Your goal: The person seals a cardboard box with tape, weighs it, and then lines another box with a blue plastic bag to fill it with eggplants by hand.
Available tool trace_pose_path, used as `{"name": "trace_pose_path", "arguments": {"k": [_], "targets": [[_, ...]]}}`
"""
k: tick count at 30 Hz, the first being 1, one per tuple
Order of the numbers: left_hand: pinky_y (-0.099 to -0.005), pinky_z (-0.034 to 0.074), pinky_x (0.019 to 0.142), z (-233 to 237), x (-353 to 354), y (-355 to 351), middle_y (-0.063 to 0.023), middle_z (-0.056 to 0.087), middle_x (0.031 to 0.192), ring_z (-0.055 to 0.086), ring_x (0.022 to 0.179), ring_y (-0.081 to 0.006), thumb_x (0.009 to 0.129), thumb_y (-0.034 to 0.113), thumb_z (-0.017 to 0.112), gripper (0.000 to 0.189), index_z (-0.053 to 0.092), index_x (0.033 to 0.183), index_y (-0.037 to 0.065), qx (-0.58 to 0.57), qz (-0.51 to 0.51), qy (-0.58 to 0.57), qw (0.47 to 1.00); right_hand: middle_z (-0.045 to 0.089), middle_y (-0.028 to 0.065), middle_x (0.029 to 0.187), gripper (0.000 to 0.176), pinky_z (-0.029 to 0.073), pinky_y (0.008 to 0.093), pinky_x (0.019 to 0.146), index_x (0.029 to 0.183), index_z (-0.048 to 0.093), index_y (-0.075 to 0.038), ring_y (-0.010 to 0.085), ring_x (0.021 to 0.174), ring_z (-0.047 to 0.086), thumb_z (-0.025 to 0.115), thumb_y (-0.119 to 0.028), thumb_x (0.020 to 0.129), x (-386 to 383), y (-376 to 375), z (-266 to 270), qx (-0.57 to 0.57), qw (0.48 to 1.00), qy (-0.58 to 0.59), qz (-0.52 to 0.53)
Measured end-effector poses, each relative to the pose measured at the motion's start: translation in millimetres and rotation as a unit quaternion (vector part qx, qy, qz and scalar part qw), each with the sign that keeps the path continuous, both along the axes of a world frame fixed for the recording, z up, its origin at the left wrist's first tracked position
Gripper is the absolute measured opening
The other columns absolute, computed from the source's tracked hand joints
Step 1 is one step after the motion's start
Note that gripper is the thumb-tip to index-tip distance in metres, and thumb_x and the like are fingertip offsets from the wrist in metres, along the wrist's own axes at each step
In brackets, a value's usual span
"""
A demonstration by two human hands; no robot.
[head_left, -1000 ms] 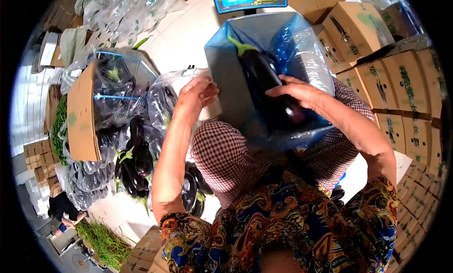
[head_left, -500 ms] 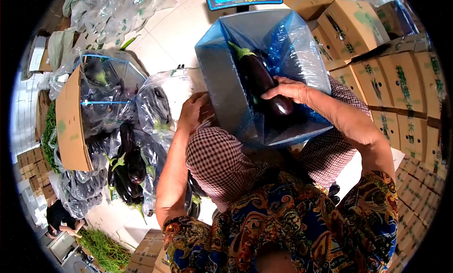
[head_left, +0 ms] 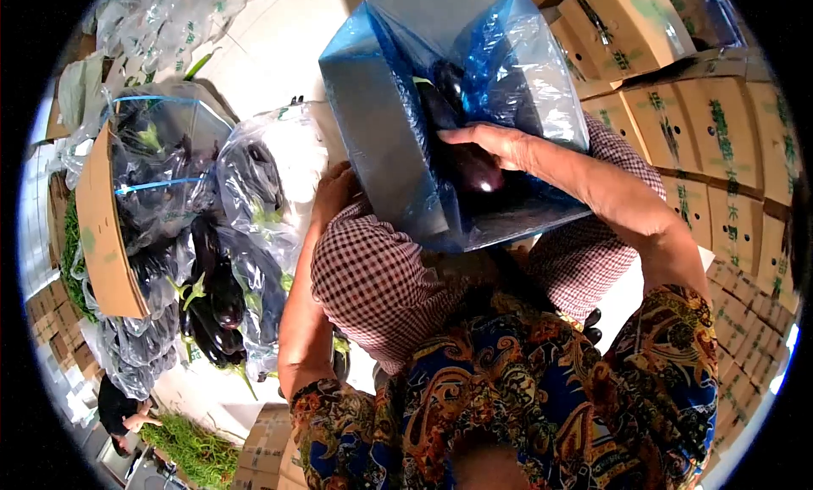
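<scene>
A box lined with blue plastic film (head_left: 360, 126) stands tilted between my knees. My right hand (head_left: 495, 144) reaches inside, its thumb and fingers closed over a dark purple eggplant (head_left: 478, 172). Another eggplant (head_left: 447, 77) shows deeper in the box, partly covered by the film. Beside the box's left wall, just past my left knee, is my left hand (head_left: 337, 185). Its fingers are curled and in shadow, and whatever they hold is hidden.
Loose eggplants (head_left: 222, 299) lie on the floor at left, beside clear bags of eggplants (head_left: 250, 172) and an open carton (head_left: 110, 227). Cardboard boxes (head_left: 720, 143) are stacked at right. Green peppers (head_left: 190, 448) are heaped lower left, near another person (head_left: 118, 409).
The eggplant in my right hand has gone lower into the box, and its green stem end is now mostly covered. My left hand has shifted slightly down along the box. The view has moved.
</scene>
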State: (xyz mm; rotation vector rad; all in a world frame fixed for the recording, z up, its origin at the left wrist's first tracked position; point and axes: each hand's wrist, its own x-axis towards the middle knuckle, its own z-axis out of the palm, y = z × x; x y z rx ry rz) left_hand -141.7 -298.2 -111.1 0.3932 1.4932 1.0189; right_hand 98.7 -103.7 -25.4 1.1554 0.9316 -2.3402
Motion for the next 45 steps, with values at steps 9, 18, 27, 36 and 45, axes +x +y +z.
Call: {"name": "trace_pose_path", "arguments": {"k": [9, 18, 27, 36, 45], "targets": [[-0.0292, 0.05, 0.077, -20.8, 5.0, -22.1, -0.0134, 0.065, 0.101, 0.062, 0.089, -0.0196, 0.09, 0.019, 0.055, 0.033, 0.058, 0.114, -0.004, -0.038, 0.076, -0.024, 0.996, 0.029, 0.0193, 0.146, 0.106, 0.019, 0.0391, 0.113, 0.145, 0.018, 0.0, 0.0292, 0.136, 0.026, 0.079, -0.044, 0.07, -11.1, -18.6, 36.4, 0.18, 0.972, 0.024, 0.149], [-0.0286, 0.05, 0.075, -16.1, 6.2, -45.0, -0.0122, 0.066, 0.096, 0.062, 0.084, -0.0196, 0.092, 0.019, 0.056, 0.031, 0.059, 0.113, -0.003, -0.01, 0.189, -0.061, 0.98, 0.03, 0.023, 0.142, 0.114, 0.022, 0.0395, 0.111, 0.142, 0.018, 0.006, 0.0349, 0.133, 0.028, 0.079, -0.047, 0.062, -6.3, -13.3, -7.1, 0.358, 0.892, -0.066, 0.266], [-0.0257, 0.047, 0.068, -64.1, -36.8, -70.2, -0.008, 0.067, 0.091, 0.06, 0.076, -0.0151, 0.092, 0.011, 0.05, 0.026, 0.06, 0.115, 0.003, 0.103, 0.092, -0.002, 0.99, 0.058, 0.0212, 0.119, 0.079, 0.046, 0.0399, 0.096, 0.131, 0.045, 0.003, 0.0264, 0.103, 0.06, 0.069, -0.048, 0.075, 53.4, 5.9, 139.3, 0.051, 0.998, 0.007, -0.047], [-0.04, 0.035, 0.102, 282.7, 137.7, 88.5, -0.0092, 0.048, 0.134, 0.044, 0.125, -0.0272, 0.051, 0.0, 0.077, 0.085, 0.051, 0.131, 0.011, 0.441, -0.348, 0.571, 0.598, 0.041, 0.021, 0.14, 0.079, 0.026, 0.0381, 0.111, 0.14, 0.032, 0.005, 0.0271, 0.126, 0.044, 0.066, -0.034, 0.081, 165.2, -50.5, 181.9, 0.194, 0.945, 0.152, -0.216], [-0.0298, 0.048, 0.079, 304.5, 321.7, 179.9, -0.0097, 0.065, 0.101, 0.061, 0.09, -0.0167, 0.07, 0.025, 0.077, 0.051, 0.056, 0.11, 0.0, 0.481, -0.401, 0.241, 0.741, 0.031, 0.0241, 0.143, 0.091, 0.03, 0.0524, 0.108, 0.14, 0.03, 0.0, 0.0325, 0.128, 0.039, 0.06, -0.06, 0.078, 291.6, -91.7, 248.5, 0.583, 0.743, 0.105, -0.312]]}}
